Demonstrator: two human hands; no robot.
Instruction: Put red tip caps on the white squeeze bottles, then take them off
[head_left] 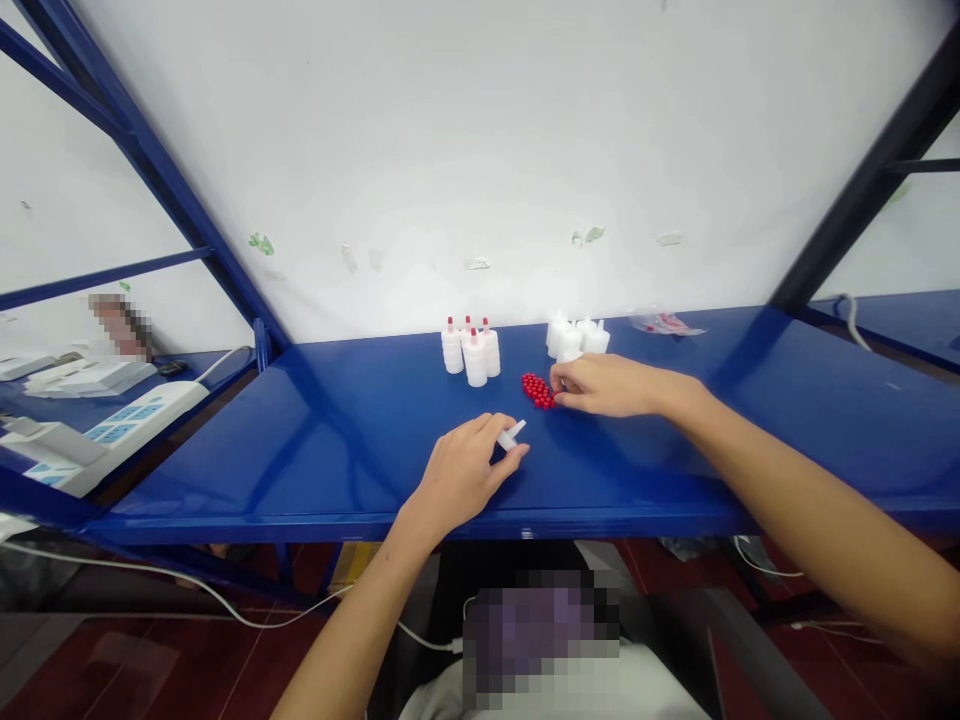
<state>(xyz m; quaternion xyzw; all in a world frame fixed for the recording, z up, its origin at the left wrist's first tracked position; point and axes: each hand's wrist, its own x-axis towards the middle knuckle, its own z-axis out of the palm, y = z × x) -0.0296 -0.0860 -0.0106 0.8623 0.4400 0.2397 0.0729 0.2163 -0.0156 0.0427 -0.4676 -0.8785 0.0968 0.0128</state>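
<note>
My left hand (461, 462) is closed round a small white squeeze bottle (513, 436), tilted so that its bare nozzle points up and to the right. Most of that bottle is hidden by the fingers. At the right edge of a cluster of small red caps (535, 388), my right hand (596, 384) has its thumb and fingers pinched together. Whether a cap is between those fingertips is too small to make out. Behind the right hand stand several white bottles (570, 342) with uncapped nozzles. Several upright bottles with red caps (475, 362) stand left of the cap cluster.
The blue table (337, 430) backs onto a white wall, with blue frame posts on both sides. A clear plastic bag (666, 323) with red bits lies at the back right. On the left, a power strip (142, 420) and white boxes (94, 375) lie near another person's blurred hand.
</note>
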